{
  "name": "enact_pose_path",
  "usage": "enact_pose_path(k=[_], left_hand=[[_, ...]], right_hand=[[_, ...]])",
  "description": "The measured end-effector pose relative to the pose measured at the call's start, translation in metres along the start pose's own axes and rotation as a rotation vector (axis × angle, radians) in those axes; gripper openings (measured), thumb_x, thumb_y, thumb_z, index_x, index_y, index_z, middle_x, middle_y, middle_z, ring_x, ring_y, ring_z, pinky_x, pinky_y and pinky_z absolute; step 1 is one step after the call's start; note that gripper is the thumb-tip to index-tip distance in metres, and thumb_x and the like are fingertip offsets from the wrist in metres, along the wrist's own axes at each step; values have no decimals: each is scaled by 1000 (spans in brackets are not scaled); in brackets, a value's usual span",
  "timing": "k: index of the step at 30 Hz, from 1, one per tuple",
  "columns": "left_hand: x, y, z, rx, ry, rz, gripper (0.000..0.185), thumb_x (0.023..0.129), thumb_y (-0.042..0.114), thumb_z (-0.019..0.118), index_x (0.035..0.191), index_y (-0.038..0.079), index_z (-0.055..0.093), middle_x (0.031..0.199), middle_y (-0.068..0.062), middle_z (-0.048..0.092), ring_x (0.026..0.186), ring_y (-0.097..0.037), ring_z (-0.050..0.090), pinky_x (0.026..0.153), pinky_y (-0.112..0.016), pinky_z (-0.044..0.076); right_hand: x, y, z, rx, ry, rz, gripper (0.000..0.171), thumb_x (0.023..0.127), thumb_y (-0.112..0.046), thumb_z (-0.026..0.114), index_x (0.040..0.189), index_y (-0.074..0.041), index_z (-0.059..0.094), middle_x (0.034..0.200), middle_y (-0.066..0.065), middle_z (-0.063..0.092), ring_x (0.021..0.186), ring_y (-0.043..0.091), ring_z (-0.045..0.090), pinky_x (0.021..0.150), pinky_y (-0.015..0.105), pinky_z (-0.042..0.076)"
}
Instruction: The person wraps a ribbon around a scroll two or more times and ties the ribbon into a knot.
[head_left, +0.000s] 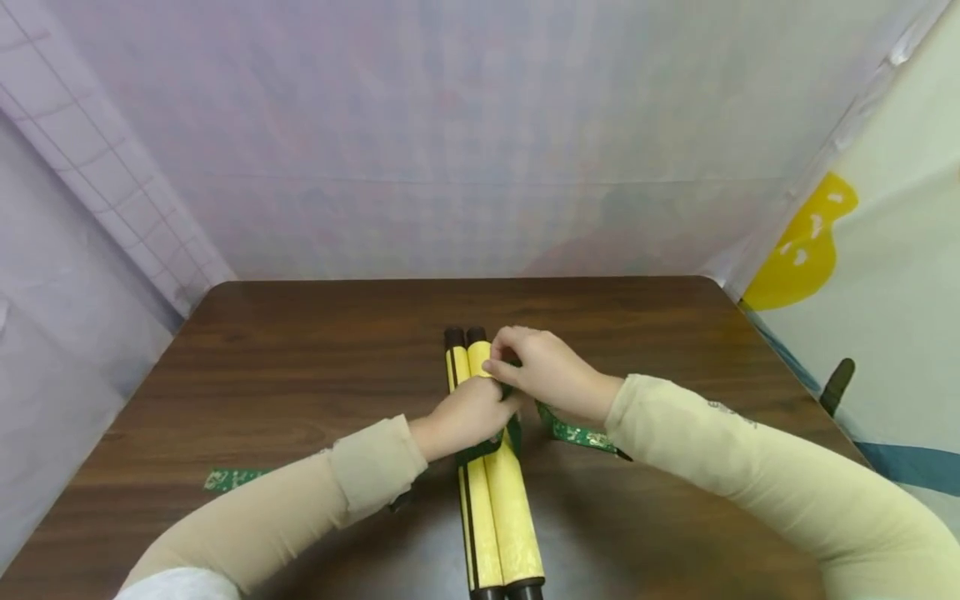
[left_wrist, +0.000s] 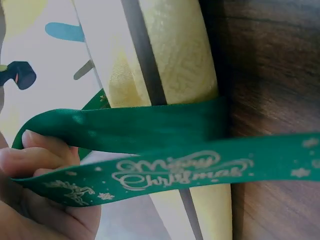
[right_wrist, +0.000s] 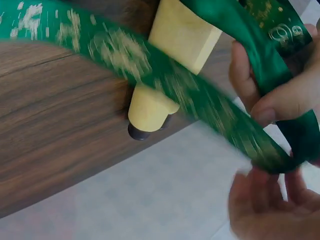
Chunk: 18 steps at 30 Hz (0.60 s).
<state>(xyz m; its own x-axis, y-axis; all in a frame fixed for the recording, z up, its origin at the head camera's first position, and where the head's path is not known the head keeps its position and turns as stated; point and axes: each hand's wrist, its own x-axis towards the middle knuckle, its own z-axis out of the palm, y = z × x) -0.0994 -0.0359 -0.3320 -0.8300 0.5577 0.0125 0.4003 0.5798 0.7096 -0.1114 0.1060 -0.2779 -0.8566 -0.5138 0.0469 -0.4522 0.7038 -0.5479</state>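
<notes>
Two yellow rolled scrolls [head_left: 495,500] with dark end caps lie side by side on the brown wooden table [head_left: 300,350], running toward me. A green ribbon [left_wrist: 165,170] printed "Merry Christmas" in gold wraps around them. My left hand [head_left: 468,417] grips the ribbon over the scrolls' middle, with its fingers [left_wrist: 35,150] curled round the band. My right hand [head_left: 536,367] pinches the ribbon [right_wrist: 235,125] just above, at the scrolls' far part. One ribbon tail [head_left: 577,433] trails right under my right wrist.
Another ribbon end [head_left: 228,478] lies on the table at the left, beside my left sleeve. Pale sheeting walls stand behind and on both sides. A sheet with a yellow shape [head_left: 806,242] hangs at the right, with a dark object [head_left: 836,385] beyond the table's right edge.
</notes>
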Motion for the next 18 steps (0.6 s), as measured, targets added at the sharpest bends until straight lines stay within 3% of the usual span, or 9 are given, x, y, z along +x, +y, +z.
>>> enact_pose_path(k=[3, 4, 6, 10, 13, 18], left_hand=[[-1, -2, -4, -69, -12, -102, 32, 97, 11, 39, 120, -2, 56, 43, 0, 48, 31, -9, 39, 34, -19, 33], [-1, -3, -4, -86, -10, -131, 34, 96, 10, 38, 122, -1, 55, 44, -1, 49, 30, -10, 38, 33, -20, 33], [-1, -4, -5, -105, 4, -163, 32, 96, 11, 36, 116, 0, 58, 46, -3, 51, 30, -11, 39, 33, -21, 34], [1, -4, -7, -130, 34, -180, 29, 98, 15, 32, 92, 7, 60, 51, -4, 53, 33, -11, 42, 34, -22, 38], [2, -1, -9, -162, 39, -180, 28, 96, 14, 32, 93, 8, 59, 51, -5, 53, 32, -12, 42, 33, -23, 39], [2, 6, -11, -252, 16, -162, 25, 92, 9, 32, 83, 7, 55, 50, -3, 51, 31, -13, 39, 32, -22, 35]], right_hand=[[-8, 5, 3, -65, 86, -53, 12, 95, -28, 55, 95, -16, 59, 97, -3, 57, 90, 15, 52, 76, 31, 45], [-12, 7, 5, -69, 105, -63, 11, 95, -27, 55, 95, -17, 59, 95, -4, 57, 86, 14, 52, 73, 31, 45], [-22, 12, 10, -41, 104, -74, 11, 95, -25, 55, 91, -16, 59, 83, -5, 59, 71, 11, 52, 64, 28, 46], [-41, 19, 25, 22, -19, -88, 15, 93, -24, 57, 85, -13, 63, 62, -10, 56, 46, 2, 42, 46, 22, 41], [-48, 23, 38, 79, -118, -60, 22, 92, -28, 59, 92, -7, 67, 61, -8, 58, 46, 0, 42, 45, 20, 40], [-46, 24, 52, 193, -139, 41, 32, 90, -36, 61, 96, -5, 64, 64, -5, 57, 48, 4, 42, 44, 22, 37]])
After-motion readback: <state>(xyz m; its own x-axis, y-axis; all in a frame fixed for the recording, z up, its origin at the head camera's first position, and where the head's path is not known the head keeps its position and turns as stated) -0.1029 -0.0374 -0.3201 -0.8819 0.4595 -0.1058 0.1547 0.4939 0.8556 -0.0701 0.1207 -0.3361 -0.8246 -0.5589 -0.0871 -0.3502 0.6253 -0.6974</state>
